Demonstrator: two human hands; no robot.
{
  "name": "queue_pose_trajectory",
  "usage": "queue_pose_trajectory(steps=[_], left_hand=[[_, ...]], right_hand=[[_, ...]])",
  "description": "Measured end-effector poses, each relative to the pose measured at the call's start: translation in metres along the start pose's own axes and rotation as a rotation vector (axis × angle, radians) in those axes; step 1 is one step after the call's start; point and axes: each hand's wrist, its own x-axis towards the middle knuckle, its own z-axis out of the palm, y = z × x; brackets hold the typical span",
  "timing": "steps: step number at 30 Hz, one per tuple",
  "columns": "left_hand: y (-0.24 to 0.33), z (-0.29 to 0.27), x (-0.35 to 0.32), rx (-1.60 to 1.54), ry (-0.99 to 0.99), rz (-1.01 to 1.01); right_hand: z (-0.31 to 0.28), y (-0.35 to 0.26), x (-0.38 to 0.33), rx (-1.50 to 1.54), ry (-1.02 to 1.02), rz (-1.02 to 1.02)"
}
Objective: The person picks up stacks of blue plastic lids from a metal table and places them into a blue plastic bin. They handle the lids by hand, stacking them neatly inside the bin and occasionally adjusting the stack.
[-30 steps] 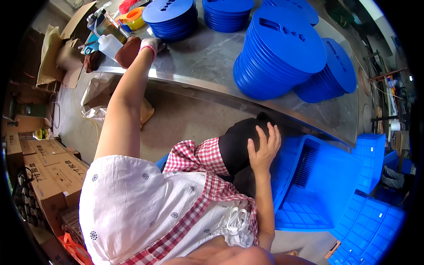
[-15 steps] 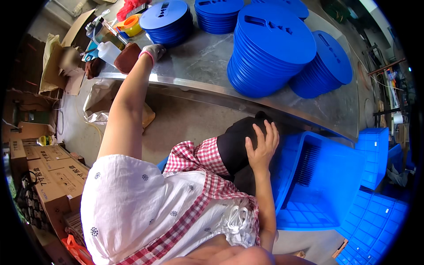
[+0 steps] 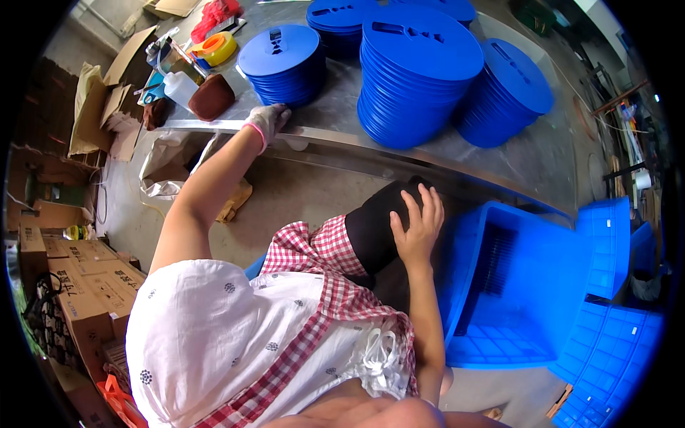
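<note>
in the head view, my left hand (image 3: 270, 120), in one pale glove with a pink cuff, is at the near edge of the metal table (image 3: 339, 103), touching the low front of one stack of blue discs (image 3: 285, 82); i cannot tell whether its fingers are clenched there or merely resting. that stack stands upright on the tabletop, close to the edge, one of five in sight. of the other four, i see one tall stack (image 3: 417, 85), one right-hand stack (image 3: 504, 93) and two back stacks (image 3: 340, 18). my right hand (image 3: 416, 225) is bare and released, fingers spread, beside my black-clad leg (image 3: 372, 228) and near one open blue crate (image 3: 535, 285). left of my gloved hand, on the tabletop, sit one white squeeze bottle (image 3: 180, 90), one brown lump (image 3: 212, 98) and one yellow-and-orange ring (image 3: 216, 50). the brown cartons (image 3: 93, 278) lower left are too crowded to count.
</note>
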Motion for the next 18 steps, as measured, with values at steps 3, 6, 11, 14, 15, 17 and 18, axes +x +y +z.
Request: queue_pose_trajectory(steps=[3,6,11,14,15,17,18], left_hand=[[-0.02,0.008,-0.025,-0.025,-0.027,0.036],[-0.034,0.015,-0.048,-0.007,-0.118,0.031],[-0.055,0.019,-0.061,-0.054,-0.22,-0.042],[-0.039,0.003,-0.047,-0.084,-0.569,-0.408],[-0.04,-0.002,-0.051,0.051,-0.536,-0.301],[-0.002,-0.026,-0.053,0.54,-0.873,-0.086],[0.029,-0.028,-0.065,0.741,-0.856,0.008]], right_hand=[[0.0,0.0,-0.002,0.006,0.006,0.0],[-0.001,0.001,-0.004,-0.001,0.013,0.002],[-0.001,0.001,-0.006,0.008,0.019,-0.001],[-0.001,0.002,-0.008,0.013,0.021,0.002],[0.0,0.002,-0.009,0.016,0.021,0.003],[-0.002,0.003,-0.009,0.012,0.02,0.01],[-0.002,0.004,-0.007,0.017,0.021,0.015]])
